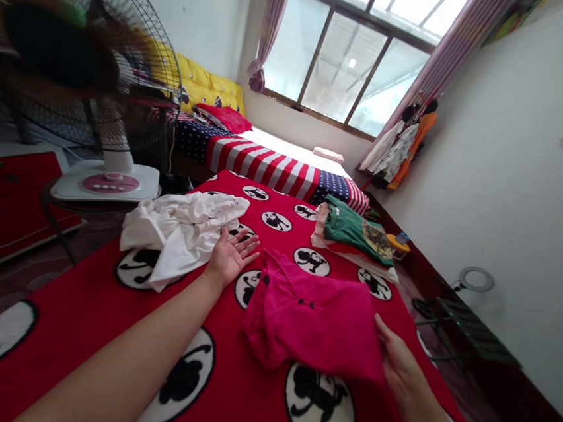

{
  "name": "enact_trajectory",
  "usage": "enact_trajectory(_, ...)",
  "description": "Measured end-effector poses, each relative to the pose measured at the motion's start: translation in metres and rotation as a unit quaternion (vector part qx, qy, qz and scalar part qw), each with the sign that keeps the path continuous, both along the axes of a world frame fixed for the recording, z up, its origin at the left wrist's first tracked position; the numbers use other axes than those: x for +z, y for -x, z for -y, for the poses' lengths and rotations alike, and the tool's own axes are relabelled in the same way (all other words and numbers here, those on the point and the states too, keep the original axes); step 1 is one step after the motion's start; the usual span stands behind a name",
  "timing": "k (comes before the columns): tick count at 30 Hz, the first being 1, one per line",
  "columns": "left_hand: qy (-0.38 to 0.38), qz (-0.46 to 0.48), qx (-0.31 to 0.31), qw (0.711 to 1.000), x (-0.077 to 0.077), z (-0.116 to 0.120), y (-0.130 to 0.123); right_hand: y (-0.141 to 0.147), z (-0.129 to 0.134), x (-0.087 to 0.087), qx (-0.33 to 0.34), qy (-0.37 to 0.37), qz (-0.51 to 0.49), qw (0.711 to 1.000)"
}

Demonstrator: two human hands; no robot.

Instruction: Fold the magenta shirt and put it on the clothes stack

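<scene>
A magenta garment with small dark buttons (316,314) lies partly folded on a red cover with monkey figures in white circles (96,326). My right hand (397,358) grips its right edge, thumb on top and the other fingers largely out of sight. Palm up and fingers spread, my left hand (232,256) is left of the garment and holds nothing. Just beyond that hand's wrist side sits a crumpled white cloth (184,231). Folded clothes, with a green shirt (354,228) on top, are stacked at the far right of the cover.
A running fan (115,178) stands on a stool at the left. Behind the red cover is a bed with a stars-and-stripes cloth (266,166). Clothes (407,147) hang by the window. Along the right wall are a dark folding stand (474,329) and a ring light (477,278).
</scene>
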State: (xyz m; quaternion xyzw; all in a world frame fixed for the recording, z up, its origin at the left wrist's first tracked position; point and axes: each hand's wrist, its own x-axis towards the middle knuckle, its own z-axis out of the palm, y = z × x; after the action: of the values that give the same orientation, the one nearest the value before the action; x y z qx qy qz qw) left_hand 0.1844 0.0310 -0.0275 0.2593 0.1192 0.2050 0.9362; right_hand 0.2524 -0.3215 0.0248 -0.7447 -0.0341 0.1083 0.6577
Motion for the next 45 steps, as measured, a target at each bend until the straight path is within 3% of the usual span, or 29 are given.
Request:
enact_trajectory(3, -0.041, -0.023, 0.014, 0.999, 0.0, 0.004, -0.004, -0.005, 0.046, -0.03, -0.084, -0.013, -0.065, 0.994)
enact_trajectory(5, -0.133, -0.034, 0.032, 0.99, -0.002, 0.01, -0.006, -0.006, 0.061, -0.032, -0.105, 0.045, 0.016, 0.993)
enact_trajectory(7, -0.222, -0.043, 0.05, 0.973, -0.003, 0.017, -0.006, -0.003, 0.06, -0.026, -0.086, 0.135, 0.124, 0.979)
enact_trajectory(10, -0.305, -0.057, 0.049, 0.949, -0.004, 0.029, -0.005, 0.01, 0.033, -0.014, 0.021, 0.201, 0.252, 0.947)
enact_trajectory(15, -0.427, -0.081, 0.057, 0.899, 0.0, 0.041, -0.005, 0.038, -0.028, -0.014, 0.248, 0.188, 0.355, 0.882)
enact_trajectory(18, -0.487, -0.096, 0.077, 0.864, 0.01, 0.043, 0.006, 0.051, -0.05, -0.021, 0.303, 0.204, 0.386, 0.847)
enact_trajectory(21, -0.58, -0.113, 0.063, 0.804, 0.024, 0.051, 0.033, 0.062, -0.063, -0.023, 0.326, 0.204, 0.398, 0.833)
enact_trajectory(23, -0.642, -0.121, 0.02, 0.757, 0.031, 0.06, 0.057, 0.065, -0.071, -0.022, 0.336, 0.198, 0.4, 0.83)
enact_trajectory(26, -0.685, -0.141, -0.07, 0.712, 0.034, 0.075, 0.088, 0.065, -0.082, -0.021, 0.369, 0.196, 0.401, 0.815)
enact_trajectory(29, -0.721, -0.157, -0.117, 0.665, 0.033, 0.087, 0.109, 0.061, -0.088, -0.024, 0.373, 0.185, 0.372, 0.83)
enact_trajectory(34, -0.757, -0.165, -0.095, 0.625, 0.032, 0.101, 0.123, 0.051, -0.086, -0.034, 0.296, 0.028, 0.277, 0.913)
enact_trajectory(38, -0.749, -0.156, -0.063, 0.641, 0.028, 0.11, 0.121, 0.047, -0.081, -0.038, 0.263, -0.058, 0.21, 0.94)
enact_trajectory(42, -0.731, -0.142, -0.035, 0.667, 0.027, 0.113, 0.11, 0.049, -0.082, -0.039, 0.262, -0.1, 0.192, 0.941)
enact_trajectory(45, -0.703, -0.147, -0.055, 0.694, 0.026, 0.114, 0.099, 0.051, -0.083, -0.038, 0.266, -0.102, 0.188, 0.94)
